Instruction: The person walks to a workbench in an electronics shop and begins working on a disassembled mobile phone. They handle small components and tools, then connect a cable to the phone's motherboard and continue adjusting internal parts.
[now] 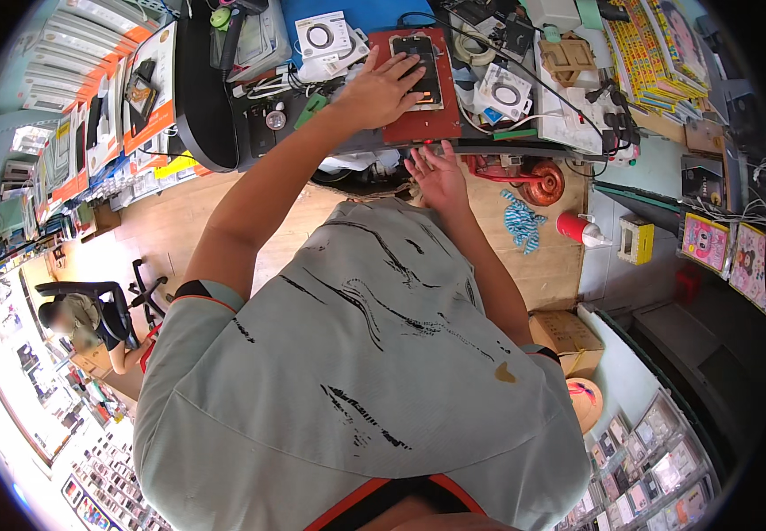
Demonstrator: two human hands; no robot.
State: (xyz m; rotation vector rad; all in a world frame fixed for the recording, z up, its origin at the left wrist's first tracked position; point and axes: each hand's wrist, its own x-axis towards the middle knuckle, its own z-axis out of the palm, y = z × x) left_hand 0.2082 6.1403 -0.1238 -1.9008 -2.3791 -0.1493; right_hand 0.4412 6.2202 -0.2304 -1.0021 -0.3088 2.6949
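Note:
A dark phone with its inside partly showing (pixel 434 78) lies on a flat dark-red plate (pixel 409 131) at the front of the workbench. Across the phone's left side rests my left hand (pixel 381 91), its fingers stretched out and spread. My right hand (pixel 441 180) is at the plate's front edge, below a small red light (pixel 428 142). Its palm is turned up with the fingers apart, and nothing is in it. Part of the phone is hidden under my left fingers.
White boxes (pixel 322 34) and cables stand left of the plate. Another white box (pixel 504 90) and a black cable are on its right. A red hose coil (pixel 542 183) and a striped cloth (pixel 523 221) lie below. A seated person (pixel 82 320) is at far left.

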